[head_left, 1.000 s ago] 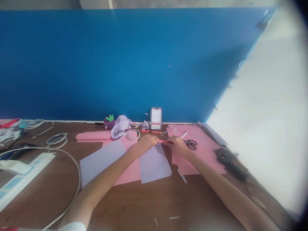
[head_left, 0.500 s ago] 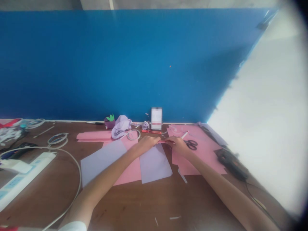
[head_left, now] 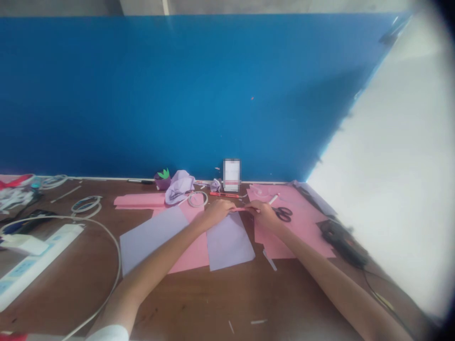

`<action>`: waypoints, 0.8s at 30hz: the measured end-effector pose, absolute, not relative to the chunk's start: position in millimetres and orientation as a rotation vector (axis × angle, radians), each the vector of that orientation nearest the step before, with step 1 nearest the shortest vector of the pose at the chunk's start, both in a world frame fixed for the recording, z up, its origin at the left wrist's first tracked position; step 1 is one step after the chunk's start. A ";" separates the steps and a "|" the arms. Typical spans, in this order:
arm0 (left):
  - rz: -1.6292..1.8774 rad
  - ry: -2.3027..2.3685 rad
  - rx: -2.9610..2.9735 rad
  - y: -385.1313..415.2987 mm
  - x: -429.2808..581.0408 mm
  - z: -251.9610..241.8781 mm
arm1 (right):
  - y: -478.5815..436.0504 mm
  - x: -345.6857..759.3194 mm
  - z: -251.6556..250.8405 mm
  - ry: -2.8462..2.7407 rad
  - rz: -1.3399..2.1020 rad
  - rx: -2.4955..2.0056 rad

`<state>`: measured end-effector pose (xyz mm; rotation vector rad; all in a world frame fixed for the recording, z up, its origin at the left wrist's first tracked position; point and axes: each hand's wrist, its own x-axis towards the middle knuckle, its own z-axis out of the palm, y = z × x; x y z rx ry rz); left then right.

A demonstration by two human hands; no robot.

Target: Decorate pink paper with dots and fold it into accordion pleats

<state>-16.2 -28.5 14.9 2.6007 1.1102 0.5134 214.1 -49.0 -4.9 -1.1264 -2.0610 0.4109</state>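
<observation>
My left hand [head_left: 219, 211] and my right hand [head_left: 263, 213] are closed on the two ends of a narrow strip of pink paper [head_left: 242, 209], held level between them. Under and beside my left hand lies a lavender paper sheet [head_left: 230, 246], partly over a pink sheet [head_left: 194, 255]. A second lavender sheet [head_left: 152, 237] is left of my forearm. Just right of my right hand are scissors [head_left: 283, 214] with dark handles and a white pen [head_left: 274, 199], resting on a large pink sheet [head_left: 295, 241]. The scissors' blades are hidden behind the hand.
Behind my hands a phone [head_left: 232, 175] stands upright near the blue partition [head_left: 213, 94], with a red pen-like tool [head_left: 223, 194] before it. Crumpled lavender paper [head_left: 179, 187] and a tape ring [head_left: 197, 199] sit left. A power strip [head_left: 39, 260] and cable [head_left: 117, 251] lie far left.
Both hands keep their places and their hold on the pink strip. The strip's pink face shows a little more now, as though slightly tilted. Everything else stays put.
</observation>
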 end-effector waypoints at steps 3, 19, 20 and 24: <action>0.594 1.110 2.488 -32.3 -16.5 19.7 | -50.7 215.0 -2.0 -2.064 0.394 -1.087; 0.050 0.705 1.763 -34.3 -17.1 33.4 | -65.1 200.4 15.2 -2.289 0.286 -0.738; 0.008 0.711 1.761 -34.0 -17.9 34.4 | -65.4 200.6 15.8 -2.307 0.274 -0.720; -0.050 0.756 1.832 -35.6 -19.8 38.2 | -66.1 201.0 15.3 -2.355 0.221 -0.658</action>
